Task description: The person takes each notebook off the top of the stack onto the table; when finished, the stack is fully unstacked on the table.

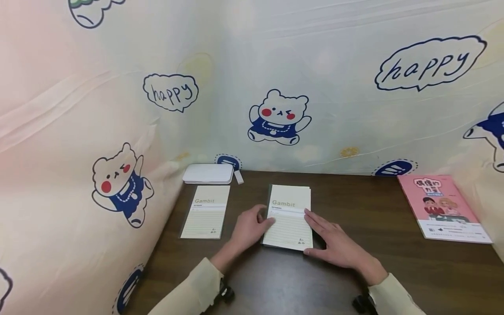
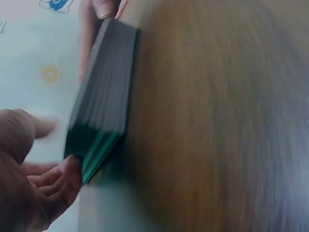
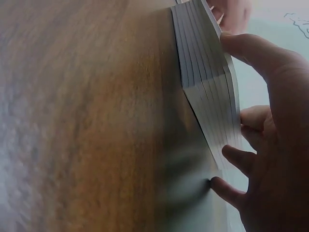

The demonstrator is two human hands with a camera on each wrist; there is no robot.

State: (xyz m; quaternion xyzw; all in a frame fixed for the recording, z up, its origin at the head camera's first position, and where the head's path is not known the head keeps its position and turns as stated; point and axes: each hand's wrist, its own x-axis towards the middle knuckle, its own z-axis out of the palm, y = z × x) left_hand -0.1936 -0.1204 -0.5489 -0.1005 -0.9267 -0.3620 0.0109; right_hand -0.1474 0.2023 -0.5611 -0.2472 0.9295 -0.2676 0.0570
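Observation:
A stack of cream "Gambit" notebooks (image 1: 288, 229) lies on the table between both hands. In the left wrist view the stack's green spines (image 2: 99, 150) show, with the fingertips of my left hand (image 1: 248, 227) right at them and the thumb raised away from the fingers. My right hand (image 1: 336, 245) is at the opposite side, its fingers extended along the page edges (image 3: 212, 96) and its thumb at the near corner. Another "Gambit" notebook (image 1: 204, 218) lies flat to the left of the left hand.
A white flat case (image 1: 208, 174) sits at the back left, with a small white piece (image 1: 238, 176) beside it. Over at the right edge lies a pink book (image 1: 445, 205). A printed cloth (image 1: 330, 113) hangs behind the dark wooden table (image 1: 366, 205) and along its left side.

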